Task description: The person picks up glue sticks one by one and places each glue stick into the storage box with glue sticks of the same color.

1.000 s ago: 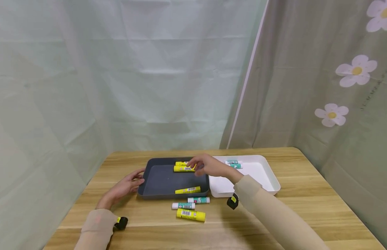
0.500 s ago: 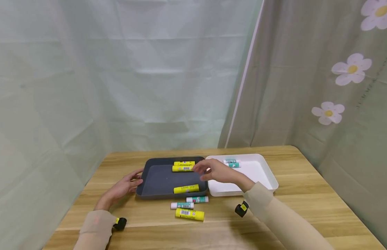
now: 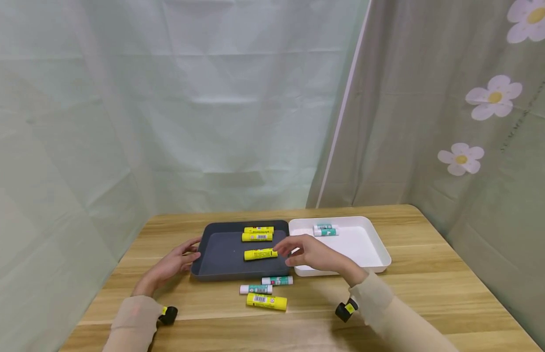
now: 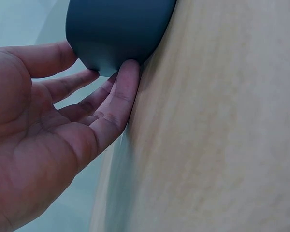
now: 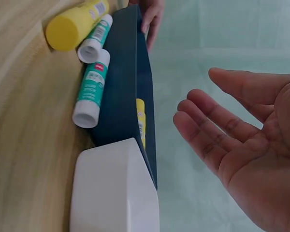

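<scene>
High head view; close wrist views

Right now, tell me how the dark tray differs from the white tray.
Colour: the dark tray is grey-blue; the white tray is plain white.
Contents: the dark tray holds three yellow tubes; the white tray holds two white-and-teal tubes.
Contact: the left hand touches the dark tray's side; neither hand touches the white tray.
Shared: both are shallow, round-cornered, and side by side on the wooden table.
</scene>
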Available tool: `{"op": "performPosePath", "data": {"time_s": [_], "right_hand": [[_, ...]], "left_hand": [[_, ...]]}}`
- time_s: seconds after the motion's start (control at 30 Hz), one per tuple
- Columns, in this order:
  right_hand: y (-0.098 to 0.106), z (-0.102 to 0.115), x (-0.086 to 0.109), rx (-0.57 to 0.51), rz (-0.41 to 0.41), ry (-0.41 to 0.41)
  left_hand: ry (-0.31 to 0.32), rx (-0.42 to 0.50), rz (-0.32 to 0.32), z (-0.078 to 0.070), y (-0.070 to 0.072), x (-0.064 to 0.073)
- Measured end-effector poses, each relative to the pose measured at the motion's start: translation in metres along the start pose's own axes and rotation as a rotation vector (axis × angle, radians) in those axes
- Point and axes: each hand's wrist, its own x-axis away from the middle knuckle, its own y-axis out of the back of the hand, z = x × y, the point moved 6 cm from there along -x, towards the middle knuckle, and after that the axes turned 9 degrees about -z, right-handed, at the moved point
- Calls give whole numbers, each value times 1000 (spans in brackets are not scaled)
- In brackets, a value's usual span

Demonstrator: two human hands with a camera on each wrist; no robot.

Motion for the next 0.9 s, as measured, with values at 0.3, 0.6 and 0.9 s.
{"op": "performPosePath", "data": {"time_s": [0.3, 0.6, 0.9], "right_hand": [[-12, -9, 17, -10, 28, 34], [-19, -22, 27, -62, 37, -46], [-26, -32, 34, -81, 55, -45]], "left_hand": [[14, -22, -15, 1, 2, -2], [-3, -7, 2, 1, 0, -1], [-7, -11, 3, 0, 0, 0]]}}
